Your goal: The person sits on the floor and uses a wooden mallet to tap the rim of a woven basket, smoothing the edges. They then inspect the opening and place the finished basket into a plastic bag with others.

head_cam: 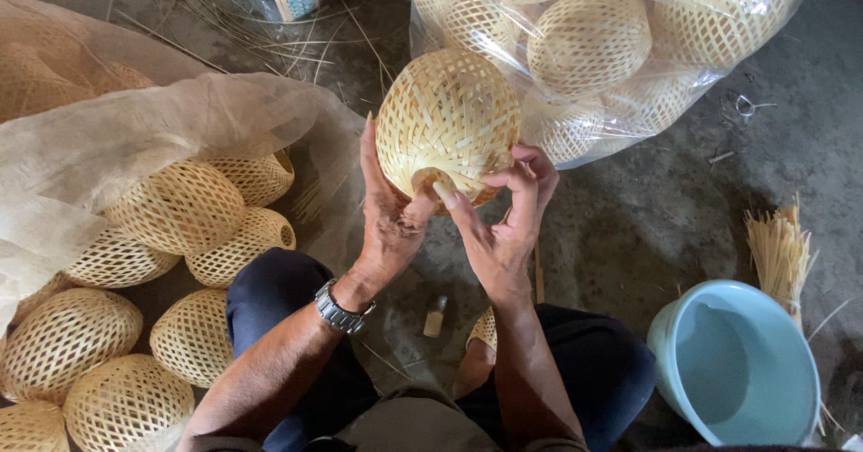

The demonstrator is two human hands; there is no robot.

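Both forearms are reaching forward; left hand (pixel 388 223) and right hand (pixel 508 218) are cupping, fingers curled, a woven bamboo ball (pixel 447 121) between them.

The woven bamboo ball (pixel 447 121) is showing pale straw yellow in an open lattice pattern. The bucket (pixel 740 367) is looking light blue, and the trousers (pixel 274 292) dark navy.

The light is soft daylight, bright but not harsh. The clear plastic bag (pixel 620 101) shines with white glare at the top, and the floor (pixel 647 218) below looks darker. Everything looks sharp, with little blur.
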